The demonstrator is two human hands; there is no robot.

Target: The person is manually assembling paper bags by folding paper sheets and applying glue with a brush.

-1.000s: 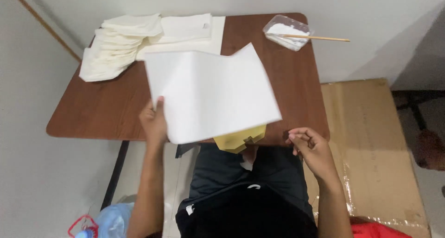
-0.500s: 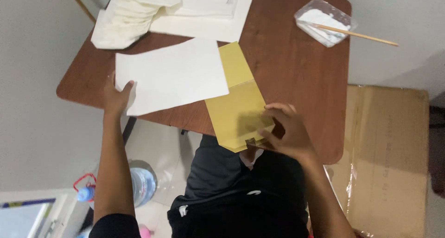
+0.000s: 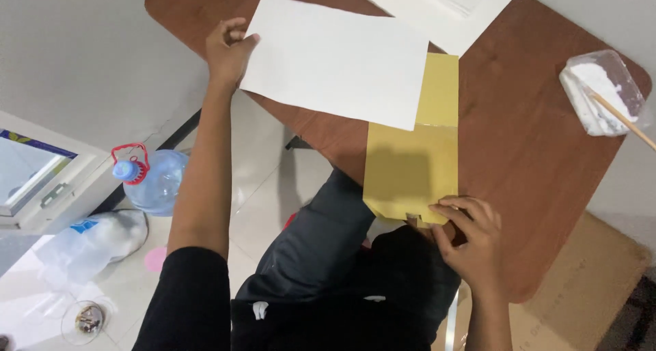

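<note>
Shifted farther left, the white sheet (image 3: 335, 57) is pinched by the left hand (image 3: 229, 50), uncovering the yellow envelope (image 3: 412, 156); right hand (image 3: 471, 238) grips its lower edge, steadying it.

Bare tabletop (image 3: 519, 139) beside tub (image 3: 601, 95)

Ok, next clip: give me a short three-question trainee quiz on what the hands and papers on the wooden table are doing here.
1. True or false: the left hand grips the large white paper sheet at its edge.
2. What does the right hand pinch? A) a thin wooden stick B) the lower edge of the flat yellow paper envelope C) a blue plastic water bottle
3. Fill in: the white sheet lies partly ____ the yellow envelope.

Key: 1 true. 2 B. 3 over; it covers part of the envelope's upper end on the brown wooden table.
</note>
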